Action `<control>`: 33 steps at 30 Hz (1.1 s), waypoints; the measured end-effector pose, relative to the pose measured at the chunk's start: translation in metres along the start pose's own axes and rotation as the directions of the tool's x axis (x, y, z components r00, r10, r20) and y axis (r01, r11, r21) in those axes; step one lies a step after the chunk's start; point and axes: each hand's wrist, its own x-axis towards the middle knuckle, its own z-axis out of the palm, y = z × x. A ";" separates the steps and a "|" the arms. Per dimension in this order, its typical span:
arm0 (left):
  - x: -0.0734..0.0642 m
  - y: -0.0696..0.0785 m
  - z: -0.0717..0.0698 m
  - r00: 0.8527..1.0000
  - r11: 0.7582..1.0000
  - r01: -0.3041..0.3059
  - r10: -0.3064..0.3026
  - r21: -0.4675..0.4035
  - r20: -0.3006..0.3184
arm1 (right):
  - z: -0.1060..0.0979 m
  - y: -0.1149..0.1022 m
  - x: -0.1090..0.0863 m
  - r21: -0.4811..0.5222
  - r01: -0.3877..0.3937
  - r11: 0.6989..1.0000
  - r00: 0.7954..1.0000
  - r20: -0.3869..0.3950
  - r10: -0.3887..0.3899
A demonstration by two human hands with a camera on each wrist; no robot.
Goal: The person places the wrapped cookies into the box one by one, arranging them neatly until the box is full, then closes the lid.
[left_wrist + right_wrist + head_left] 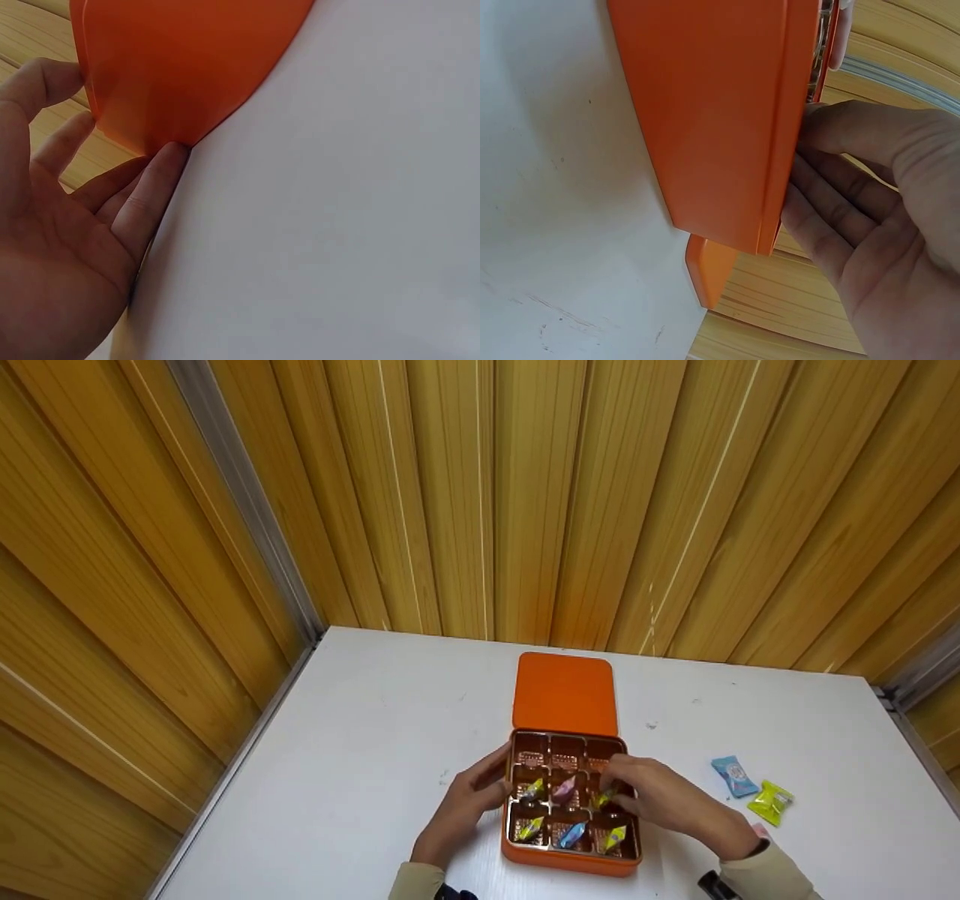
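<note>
An orange tin [574, 862] stands open on the table, its brown insert divided into compartments in three rows. Wrapped candies lie in the front row, a blue candy [573, 835] in its middle. A pink candy [564, 789] occupies the central compartment, with a yellow-green candy to its left. My left hand [463, 814] touches the tin's left side with extended fingers [161, 184]. Over the middle row's right compartment, my right hand [667, 796] pinches a yellow-green candy [602, 799], partly covered by the fingers. The right wrist view hides its fingertips behind the tin's wall [712, 112].
The hinged orange lid [565, 694] lies back behind the tin. Right of the tin are a blue candy [735, 777], a yellow-green candy [770, 802] and a pink candy [760, 831] partly behind the right wrist. Wood-patterned walls [525, 510] border the white table [375, 735].
</note>
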 end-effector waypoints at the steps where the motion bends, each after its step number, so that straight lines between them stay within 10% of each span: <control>1: 0.000 0.000 0.000 1.000 1.000 0.001 -0.001 0.001 0.000 | 0.000 0.000 0.000 0.004 0.000 1.000 1.000 -0.003 0.000; 33: 0.003 -0.003 -0.001 1.000 0.999 -0.020 0.020 0.032 0.001 | -0.009 0.012 -0.028 0.111 -0.103 0.988 0.973 -0.196 0.124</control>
